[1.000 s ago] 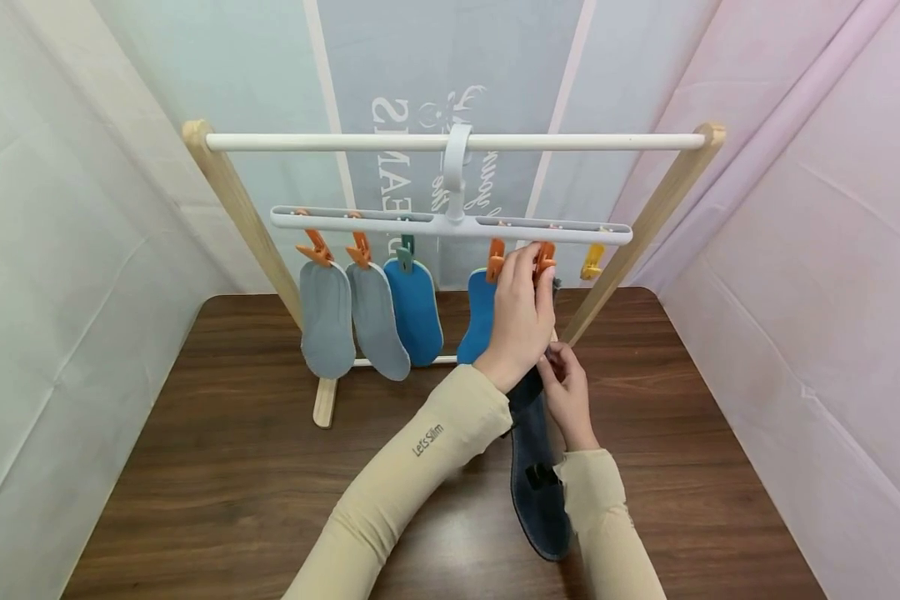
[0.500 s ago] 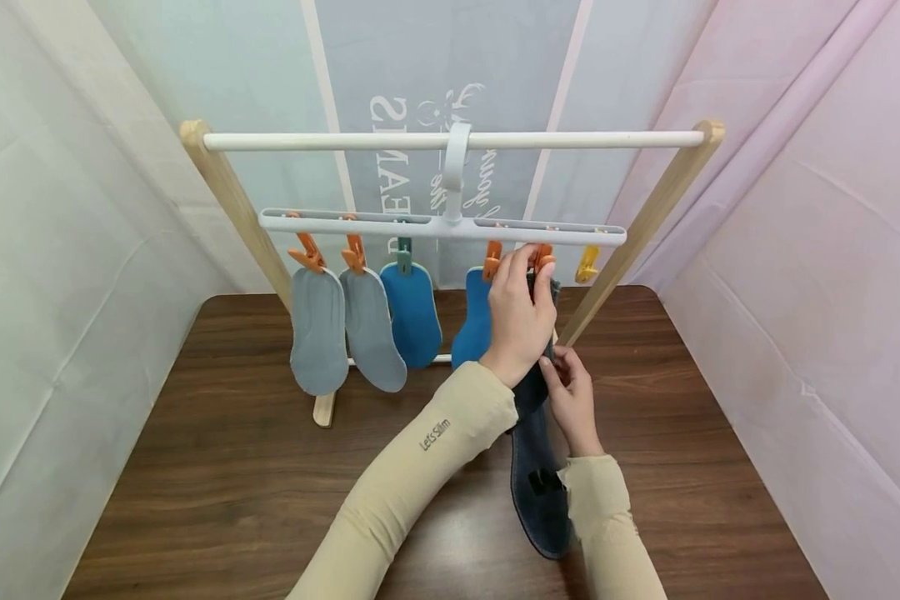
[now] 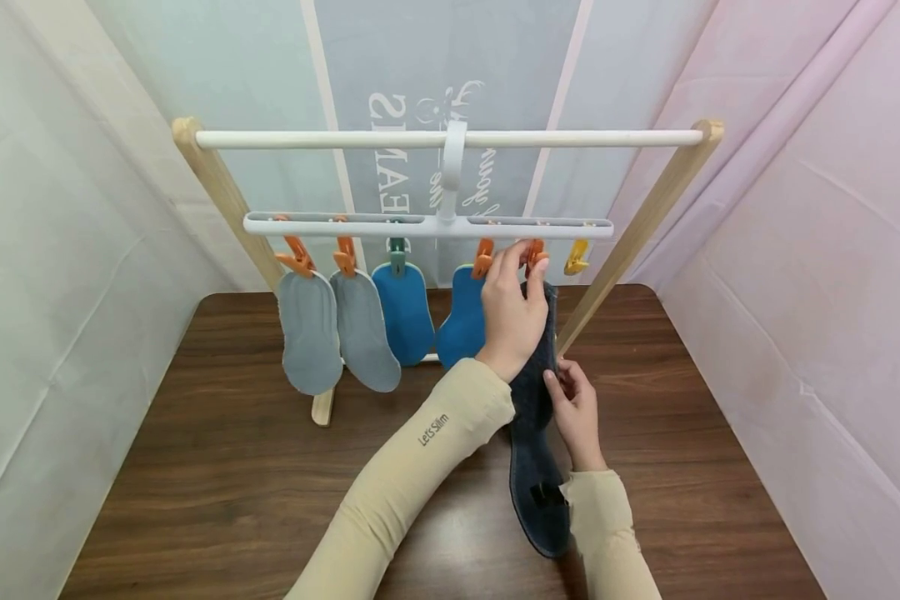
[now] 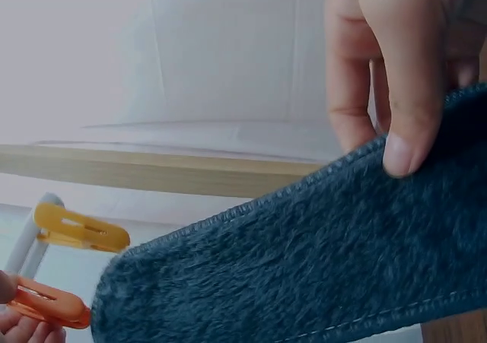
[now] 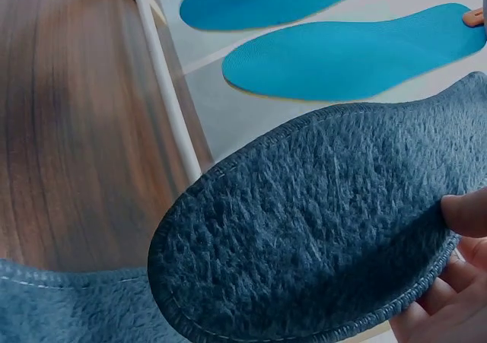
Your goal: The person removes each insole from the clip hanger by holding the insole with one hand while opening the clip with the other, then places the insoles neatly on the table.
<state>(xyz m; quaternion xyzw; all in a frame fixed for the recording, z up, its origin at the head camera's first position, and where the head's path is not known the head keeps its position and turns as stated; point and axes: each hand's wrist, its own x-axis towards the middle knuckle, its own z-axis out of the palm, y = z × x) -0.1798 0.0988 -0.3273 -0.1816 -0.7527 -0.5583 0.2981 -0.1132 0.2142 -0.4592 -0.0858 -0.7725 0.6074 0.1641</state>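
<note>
A dark blue fleecy insole [image 5: 304, 229] with a stitched rim hangs lengthwise below the hanger's right half. My left hand [image 3: 516, 317] pinches an orange clip [image 4: 49, 301] on the hanger, its tip right at the insole's upper end. Lower down, my right hand [image 3: 576, 417] holds the same insole by its side edge, thumb on the fleecy face. A second dark insole [image 3: 536, 508] with a small black patch lies on the table, partly overlapped by the first in the head view.
A white hanger [image 3: 345, 225] hooks over the rack's white rod [image 3: 615, 139]. Clipped along it are two grey insoles [image 3: 309, 333] and two blue insoles [image 3: 405, 321]. A yellow clip [image 3: 577, 257] hangs at the right end. Wooden legs [image 3: 637, 242] frame the rack on the brown table [image 3: 217, 492].
The hanger has swung left, taking the hanging insoles with it. My left hand has shifted slightly left with the clip. My right hand has slid a little lower, and more of the insole shows.
</note>
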